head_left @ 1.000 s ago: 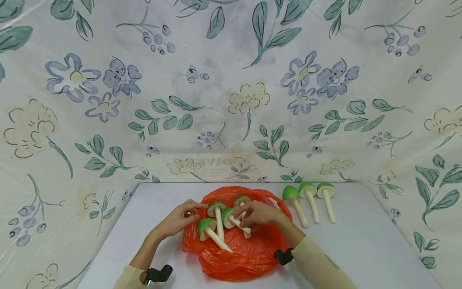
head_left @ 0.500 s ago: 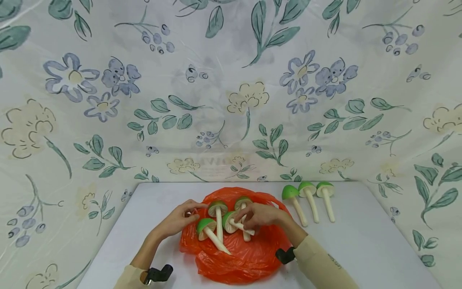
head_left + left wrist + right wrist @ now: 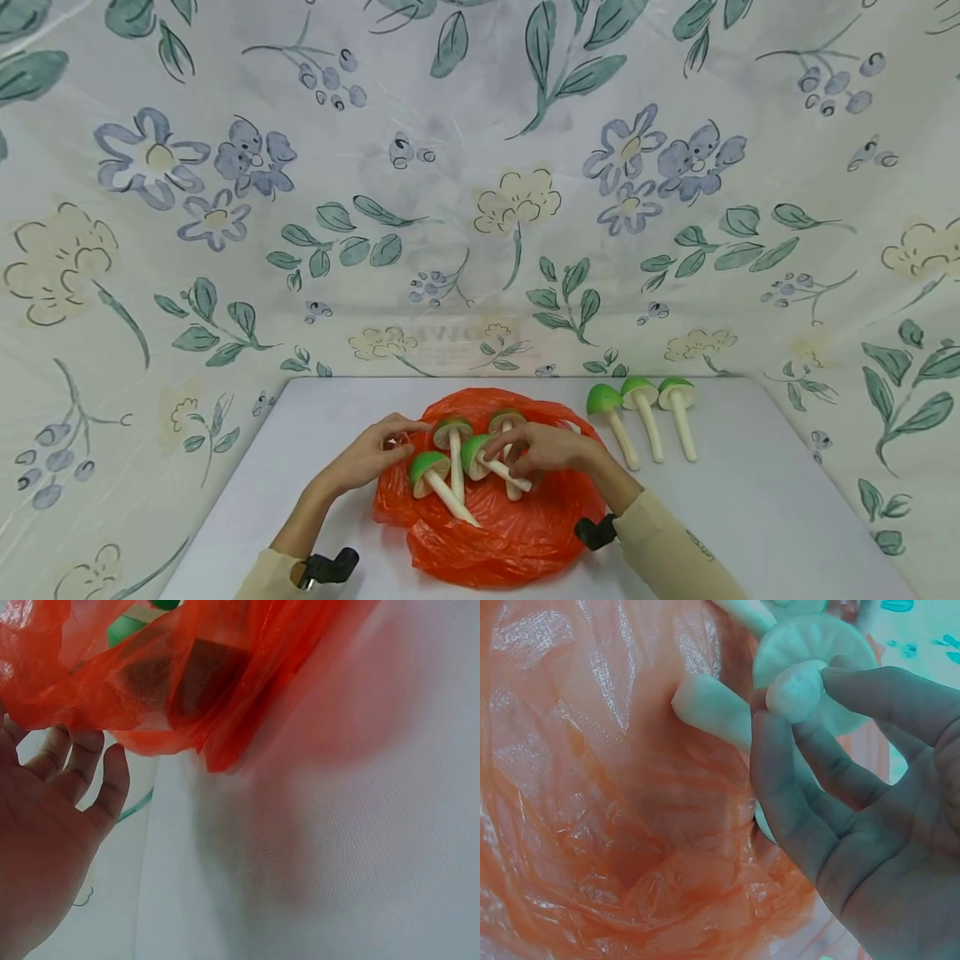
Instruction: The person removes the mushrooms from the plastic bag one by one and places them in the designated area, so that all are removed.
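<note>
A toy mushroom (image 3: 474, 457) with a green cap and white stem is pinched between the thumb and fingers of my right hand (image 3: 551, 448). In the right wrist view its stem end (image 3: 795, 694) points at the camera. Several like mushrooms lie in the opened red plastic bag (image 3: 517, 533), among them a front-left one (image 3: 430, 472), a middle one (image 3: 453, 433) and a back one (image 3: 507, 418) partly behind my right hand. My left hand (image 3: 369, 454) holds the bag's left rim with its fingers bent; the bag (image 3: 172, 682) hides some fingertips in the left wrist view.
Three more green-capped mushrooms, a left one (image 3: 613, 425), a centre one (image 3: 643, 417) and a right one (image 3: 678, 417), lie on the white table (image 3: 750, 517) right of the bag. A floral-patterned sheet (image 3: 480, 208) rises behind the table.
My right hand has shifted slightly right with the mushroom, whose stem end now shows farther right. The bag's front edge has spread slightly left and toward me. My left hand stays nearly still.
</note>
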A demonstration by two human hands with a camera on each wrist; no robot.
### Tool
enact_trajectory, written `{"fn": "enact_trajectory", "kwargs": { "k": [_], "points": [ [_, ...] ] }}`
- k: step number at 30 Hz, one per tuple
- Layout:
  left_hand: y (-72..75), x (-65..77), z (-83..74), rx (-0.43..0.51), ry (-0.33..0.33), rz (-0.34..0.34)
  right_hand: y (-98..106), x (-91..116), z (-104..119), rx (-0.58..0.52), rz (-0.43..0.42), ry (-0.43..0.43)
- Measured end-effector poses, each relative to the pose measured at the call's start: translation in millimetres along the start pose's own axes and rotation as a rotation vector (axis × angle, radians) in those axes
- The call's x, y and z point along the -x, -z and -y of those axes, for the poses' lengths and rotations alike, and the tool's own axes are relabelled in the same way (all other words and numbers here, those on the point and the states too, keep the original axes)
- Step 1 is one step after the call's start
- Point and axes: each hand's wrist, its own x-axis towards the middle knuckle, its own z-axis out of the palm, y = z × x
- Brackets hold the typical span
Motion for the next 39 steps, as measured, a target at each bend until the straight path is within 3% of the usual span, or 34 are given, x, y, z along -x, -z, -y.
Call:
{"fn": "enact_trajectory", "kwargs": {
  "k": [13,19,28,39],
  "points": [
    [-0.8,-1.8,-0.6,-0.029,0.008,-0.006,5.8,8.8,-3.2,-0.034,-0.028,0.009],
    [-1.5,-2.4,1.6,-0.028,-0.019,0.007,8.9,16.3,3.2,-0.048,-0.035,0.044],
    [-2.3,-5.0,1.8,-0.018,0.000,0.007,23.1,35.2,9.0,-0.001,-0.059,0.070],
    [-1.5,-5.1,3.0,-0.026,-0.024,0.010,42.7,61.8,-0.1,-0.006,-0.136,0.017]
  ]
}}
